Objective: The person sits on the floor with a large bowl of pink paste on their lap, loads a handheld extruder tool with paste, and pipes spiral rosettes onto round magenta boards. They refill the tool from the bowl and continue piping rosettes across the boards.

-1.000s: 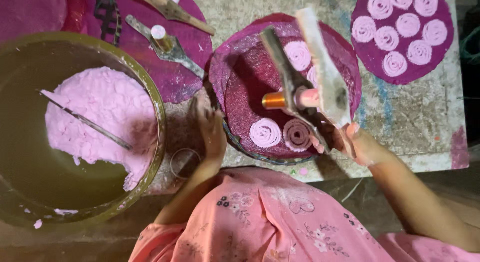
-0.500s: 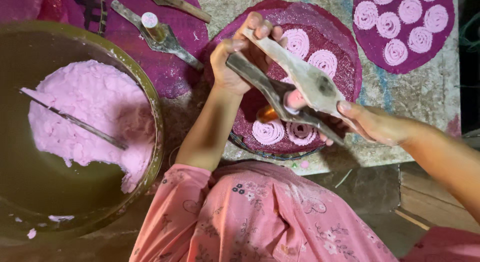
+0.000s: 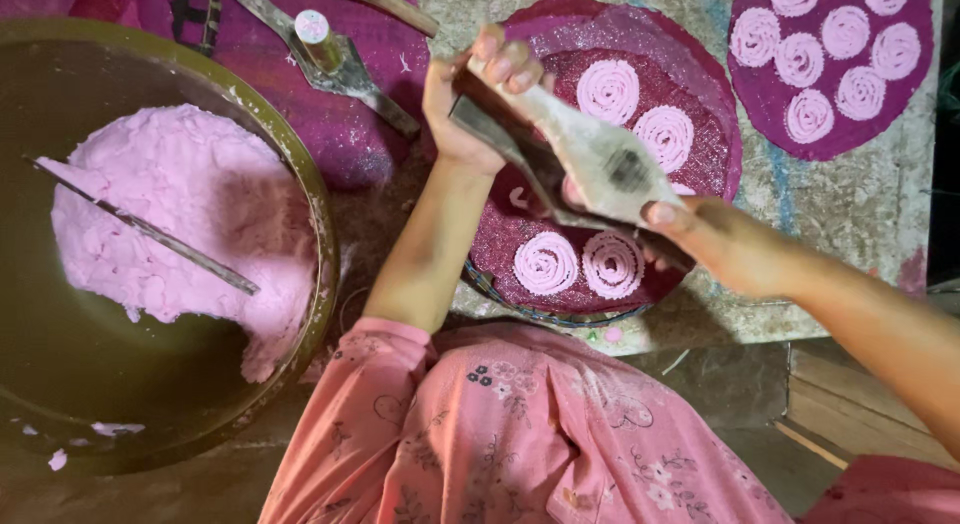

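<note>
The press point(image 3: 590, 169) is gripped at both ends, left hand point(image 3: 470, 104) & right hand point(image 3: 720, 239), long axis diagonal above the mat point(image 3: 720, 114).

Bowl point(image 3: 318, 219) left of tray point(image 3: 720, 134); press point(image 3: 590, 164) above.

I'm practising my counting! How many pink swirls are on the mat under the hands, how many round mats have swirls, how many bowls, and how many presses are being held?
Pink dough spirals on the near mat: 4
Round mats with spirals, near mat and far mat: 2
Dough bowl: 1
Metal press, held by left hand and right hand: 1
Total: 8
</note>
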### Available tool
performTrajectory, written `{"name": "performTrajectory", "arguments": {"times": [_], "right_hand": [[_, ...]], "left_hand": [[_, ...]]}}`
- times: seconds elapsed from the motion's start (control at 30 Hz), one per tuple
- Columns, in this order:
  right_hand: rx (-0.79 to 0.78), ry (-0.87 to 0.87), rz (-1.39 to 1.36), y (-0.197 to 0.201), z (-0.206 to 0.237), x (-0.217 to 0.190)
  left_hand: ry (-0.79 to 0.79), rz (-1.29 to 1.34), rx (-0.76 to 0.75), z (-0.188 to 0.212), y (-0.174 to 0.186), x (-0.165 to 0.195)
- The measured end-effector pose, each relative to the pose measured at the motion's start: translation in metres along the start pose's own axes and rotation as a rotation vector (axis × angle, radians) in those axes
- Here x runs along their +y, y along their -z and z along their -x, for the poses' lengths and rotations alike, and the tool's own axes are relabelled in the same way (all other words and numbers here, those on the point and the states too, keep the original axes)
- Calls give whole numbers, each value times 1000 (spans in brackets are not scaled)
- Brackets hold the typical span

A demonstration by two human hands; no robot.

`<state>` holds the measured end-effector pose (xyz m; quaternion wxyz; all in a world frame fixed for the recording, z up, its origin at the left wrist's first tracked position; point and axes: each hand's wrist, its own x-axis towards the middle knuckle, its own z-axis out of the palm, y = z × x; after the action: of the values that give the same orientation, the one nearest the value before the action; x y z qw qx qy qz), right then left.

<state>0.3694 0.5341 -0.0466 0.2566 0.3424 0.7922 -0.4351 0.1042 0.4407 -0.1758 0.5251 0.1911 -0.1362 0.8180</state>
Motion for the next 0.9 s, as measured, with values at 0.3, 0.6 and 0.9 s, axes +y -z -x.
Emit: {"name": "performTrajectory", "arguments": {"times": [0.3,0.6,0.9], "right_hand": [[42,222,-138,-13,1,-16],[88,148,8,14,7,-15],[1,249,-182,-17,5,-32]], "left_hand": [[46,-101,-105,-13,-32,35],[-21,-13,-59,-24,-27,4],[-58,-107,-121,-6,-36,36]]}}
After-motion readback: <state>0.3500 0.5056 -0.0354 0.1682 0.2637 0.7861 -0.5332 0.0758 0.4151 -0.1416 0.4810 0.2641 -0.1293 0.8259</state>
